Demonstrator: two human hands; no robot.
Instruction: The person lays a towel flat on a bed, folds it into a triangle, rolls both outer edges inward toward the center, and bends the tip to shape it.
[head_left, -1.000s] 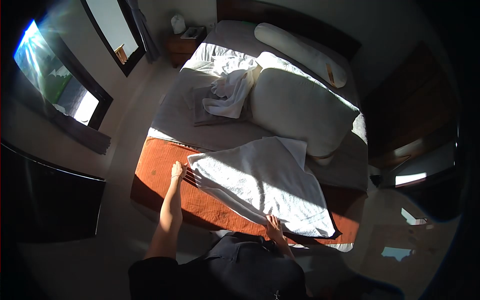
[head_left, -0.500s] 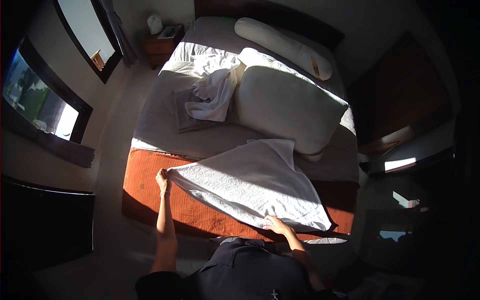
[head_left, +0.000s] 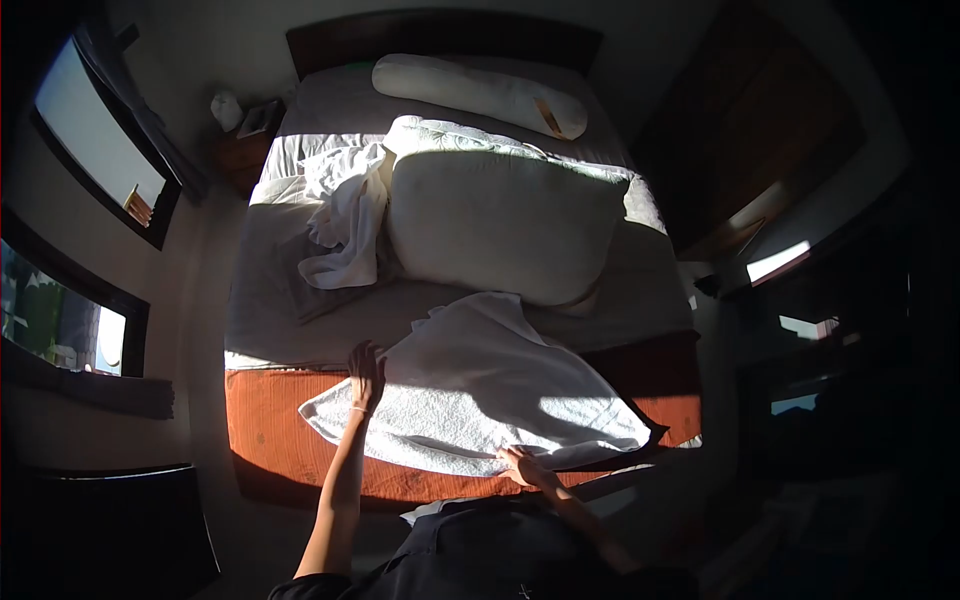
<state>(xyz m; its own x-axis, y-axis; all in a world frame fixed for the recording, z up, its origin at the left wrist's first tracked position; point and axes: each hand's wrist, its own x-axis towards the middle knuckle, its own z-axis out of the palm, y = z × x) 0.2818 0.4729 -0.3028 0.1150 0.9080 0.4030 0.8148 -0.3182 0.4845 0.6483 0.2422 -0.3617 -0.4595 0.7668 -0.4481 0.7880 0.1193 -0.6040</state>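
A white towel (head_left: 450, 405) lies spread askew over the orange-red bed runner (head_left: 275, 425) at the foot of the bed, its near part sunlit and its far part in shade. My left hand (head_left: 367, 375) is over the towel's left side, fingers stretched toward the headboard and apart, holding nothing. At the towel's near edge, my right hand (head_left: 518, 466) has its fingers closed on the cloth. The towel's left corner lies loose on the runner.
A large pale pillow (head_left: 500, 220) lies mid-bed beside a crumpled white cloth (head_left: 345, 215). Behind them is a white bolster (head_left: 475, 95), near the dark headboard (head_left: 440, 38). A bedside table (head_left: 240, 155) stands back left, with windows along the left wall.
My left hand has let go of the towel's left corner and moved inward over the cloth. That corner now rests lower on the runner. My right hand stays at the near edge.
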